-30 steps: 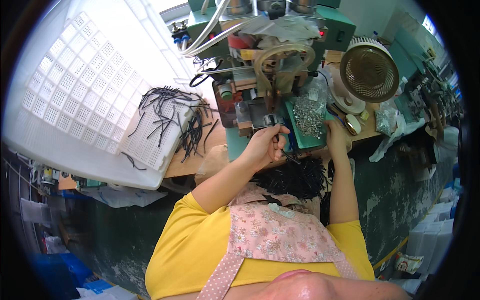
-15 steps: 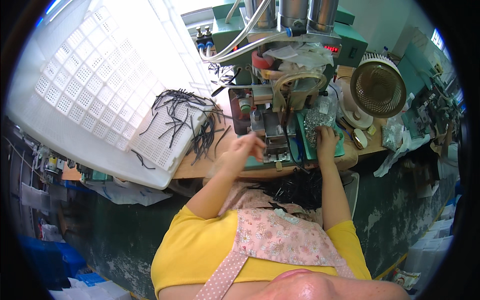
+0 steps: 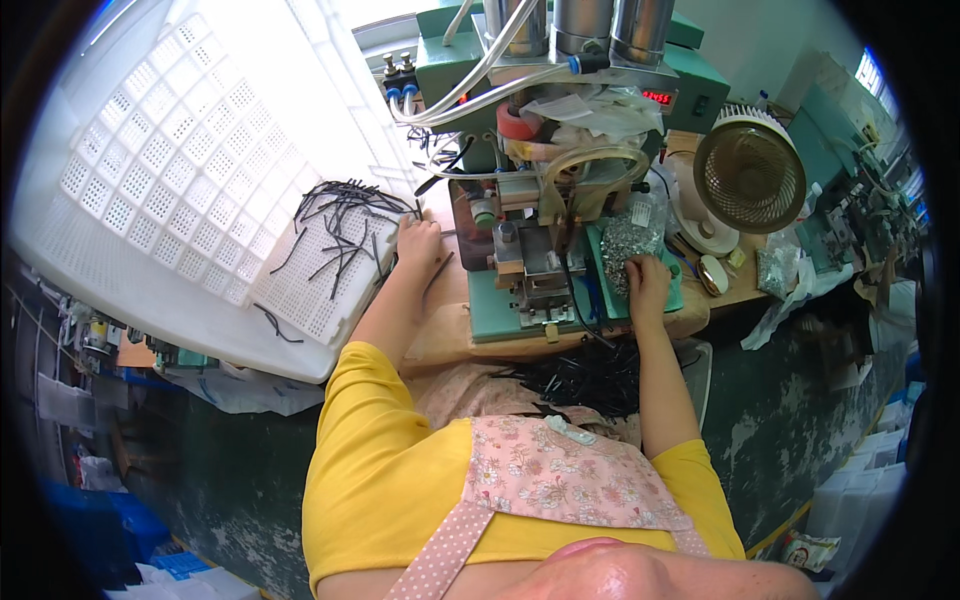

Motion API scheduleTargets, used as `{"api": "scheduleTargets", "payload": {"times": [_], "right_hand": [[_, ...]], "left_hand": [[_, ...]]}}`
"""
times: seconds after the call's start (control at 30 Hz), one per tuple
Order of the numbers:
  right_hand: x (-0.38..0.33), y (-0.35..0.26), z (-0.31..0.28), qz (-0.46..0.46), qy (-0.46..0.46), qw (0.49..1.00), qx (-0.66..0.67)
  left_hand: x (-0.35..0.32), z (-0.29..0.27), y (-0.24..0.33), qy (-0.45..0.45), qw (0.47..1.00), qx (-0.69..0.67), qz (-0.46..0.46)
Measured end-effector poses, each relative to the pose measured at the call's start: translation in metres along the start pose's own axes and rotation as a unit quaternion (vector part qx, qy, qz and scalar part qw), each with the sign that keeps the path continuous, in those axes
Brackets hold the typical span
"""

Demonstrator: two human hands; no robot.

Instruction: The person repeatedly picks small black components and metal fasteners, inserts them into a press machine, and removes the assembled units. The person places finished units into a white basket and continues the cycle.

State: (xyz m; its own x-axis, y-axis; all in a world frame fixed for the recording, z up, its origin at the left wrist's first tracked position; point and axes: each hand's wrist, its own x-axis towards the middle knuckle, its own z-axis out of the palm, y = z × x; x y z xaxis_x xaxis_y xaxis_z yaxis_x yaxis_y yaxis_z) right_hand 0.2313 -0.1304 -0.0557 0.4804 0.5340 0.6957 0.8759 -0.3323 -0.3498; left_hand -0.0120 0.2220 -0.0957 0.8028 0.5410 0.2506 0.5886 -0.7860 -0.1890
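My left hand (image 3: 418,243) is at the right edge of a white perforated tray, fingers closed at the loose black strips there. A thin black strip (image 3: 418,210) juts from its fingertips. More black strips (image 3: 345,200) lie heaped in the tray (image 3: 310,293). On the other side, my right hand (image 3: 649,282) dips bent fingers into a clear bag of small shiny metal pieces (image 3: 628,243); the fingertips are pressed together, and what they hold is too small to tell. Between my hands stands a green press machine (image 3: 545,265) with a metal work fixture.
A fan (image 3: 750,178) stands right of the bag, near a small oval box (image 3: 714,275) and another clear bag of parts (image 3: 778,268). White air hoses (image 3: 480,85) run to the machine's left. A bundle of black strips (image 3: 590,385) lies below the table edge, by my lap.
My left hand has moved left and away from me, from in front of the machine to the black strips by the tray. My right hand stays at the bag, shifted only slightly.
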Motion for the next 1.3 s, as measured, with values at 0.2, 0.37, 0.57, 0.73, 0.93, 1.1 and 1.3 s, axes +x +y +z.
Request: {"api": "scheduleTargets", "payload": {"times": [0.2,0.37,0.57,0.73,0.93,1.1,1.3], "right_hand": [[-0.001,-0.004,0.004,0.045,0.004,0.997,0.061],[0.004,-0.027,-0.007,0.121,0.008,0.984,0.134],[0.033,-0.082,-0.031,0.155,-0.042,0.937,0.310],[0.046,-0.124,-0.034,0.086,-0.066,0.953,0.282],[0.045,-0.140,-0.027,0.182,-0.064,0.890,0.413],[0.048,-0.132,-0.031,0.097,-0.045,0.950,0.293],[0.032,-0.042,-0.046,0.114,0.099,0.974,0.169]], "left_hand": [[-0.035,-0.038,-0.009,0.213,0.959,-0.162,-0.090],[-0.065,-0.077,0.007,0.156,0.788,-0.557,-0.210],[-0.071,-0.097,0.026,0.307,0.705,-0.608,-0.198],[-0.068,-0.133,0.051,0.272,0.623,-0.709,-0.186],[-0.087,-0.191,0.101,0.356,0.812,-0.462,0.009],[-0.076,-0.200,0.160,0.384,0.784,-0.417,0.253],[-0.066,-0.181,0.170,0.396,0.789,-0.381,0.274]]}}
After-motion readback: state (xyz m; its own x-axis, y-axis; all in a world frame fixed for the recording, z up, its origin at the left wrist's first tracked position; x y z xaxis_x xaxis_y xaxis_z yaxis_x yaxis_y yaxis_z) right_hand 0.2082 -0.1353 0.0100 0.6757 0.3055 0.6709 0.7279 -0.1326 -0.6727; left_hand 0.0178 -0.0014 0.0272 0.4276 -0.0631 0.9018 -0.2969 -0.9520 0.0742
